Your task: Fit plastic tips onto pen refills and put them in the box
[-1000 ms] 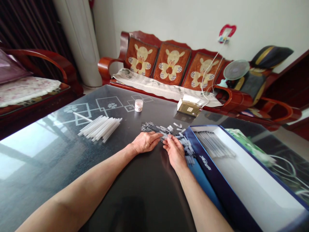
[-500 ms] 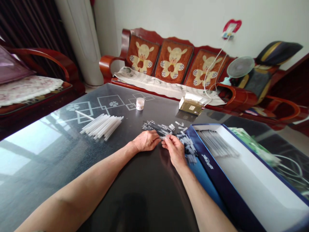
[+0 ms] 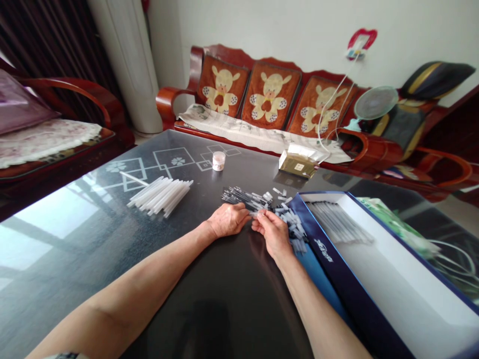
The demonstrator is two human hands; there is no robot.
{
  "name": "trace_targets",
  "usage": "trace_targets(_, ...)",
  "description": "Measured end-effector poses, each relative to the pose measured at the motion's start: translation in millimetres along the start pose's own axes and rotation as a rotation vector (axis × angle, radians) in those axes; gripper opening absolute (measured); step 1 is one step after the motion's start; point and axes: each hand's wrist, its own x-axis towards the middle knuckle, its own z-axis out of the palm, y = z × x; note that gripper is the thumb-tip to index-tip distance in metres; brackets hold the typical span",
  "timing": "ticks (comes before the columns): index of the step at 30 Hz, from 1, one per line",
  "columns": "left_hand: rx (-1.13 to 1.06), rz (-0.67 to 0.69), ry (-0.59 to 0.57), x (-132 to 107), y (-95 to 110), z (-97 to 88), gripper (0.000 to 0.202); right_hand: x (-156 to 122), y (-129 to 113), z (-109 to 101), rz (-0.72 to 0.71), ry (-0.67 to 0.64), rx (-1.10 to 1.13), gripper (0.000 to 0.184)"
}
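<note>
My left hand (image 3: 226,220) rests on the dark glass table (image 3: 93,239) with its fingers curled and its fingertips pinching one end of a small clear part (image 3: 255,214). My right hand (image 3: 272,230) pinches the other end of that part with thumb and forefinger. Just beyond the hands lies a row of thin dark refills (image 3: 243,197), and to their right a heap of small grey caps (image 3: 292,224). A bundle of white tubes (image 3: 160,194) lies further left.
An open white box with blue walls (image 3: 337,269) stands at the right and holds several finished pens (image 3: 339,222). A small white pot (image 3: 218,160) and a tan carton (image 3: 297,163) sit at the far edge. Red wooden sofas surround the table.
Both hands stay together at the same spot, with only slight finger movement. The camera has shifted a little.
</note>
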Motion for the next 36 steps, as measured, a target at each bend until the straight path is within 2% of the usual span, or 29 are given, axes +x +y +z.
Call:
trace_targets(7, 0.001, -0.025, 0.014, 0.2, 2.8, 1.8, 0.042, -0.1, -4.0, 0.8, 0.062, 0.007, 0.036, 0.028)
trace_targets(13, 0.053, -0.033, -0.021, 0.4, 5.1, 1.9, 0.041, 1.4, -4.1, 1.4, 0.113, 0.012, 0.004, 0.028)
trace_targets(17, 0.072, -0.025, -0.029, 1.9, 3.0, -1.9, 0.041, 1.6, -1.8, 1.1, 0.057, -0.009, -0.07, 0.028)
trace_targets(20, 0.032, 0.019, 0.007, 3.3, -0.1, -5.9, 0.039, 1.5, -4.4, -2.5, -0.133, -0.068, -0.31, 0.022)
trace_targets(25, 0.007, 0.104, 0.061, 3.0, -0.8, -5.4, 0.033, -5.5, -26.4, -6.6, -0.554, -0.166, -0.958, 0.007)
trace_targets(27, -0.008, 0.133, 0.094, 2.7, -0.1, -3.9, 0.031, -11.1, -42.7, -6.8, -0.645, -0.235, -1.192, 0.011)
trace_targets(29, -0.026, 0.145, 0.174, 2.9, 0.0, -3.5, 0.034, -16.2, -63.8, -11.9, -0.681, -0.248, -1.397, 0.014)
trace_targets(32, -0.044, 0.108, 0.3, 3.5, -1.5, -4.6, 0.049, -18.4, -102.1, -40.2, -0.747, -0.151, -1.489, 0.018)
trace_targets(34, -0.051, 0.062, 0.351, 3.8, -3.3, -4.8, 0.049, -14.8, -127.0, -73.4, -0.767, 0.087, -1.514, 0.019)
trace_targets(35, -0.052, 0.042, 0.374, 3.9, -4.3, -4.5, 0.048, -11.6, -137.2, -91.8, -0.742, 0.224, -1.555, 0.02)
trace_targets(36, -0.052, 0.026, 0.396, 4.1, -5.4, -3.9, 0.046, -7.9, -145.0, -109.7, -0.674, 0.299, -1.614, 0.02)
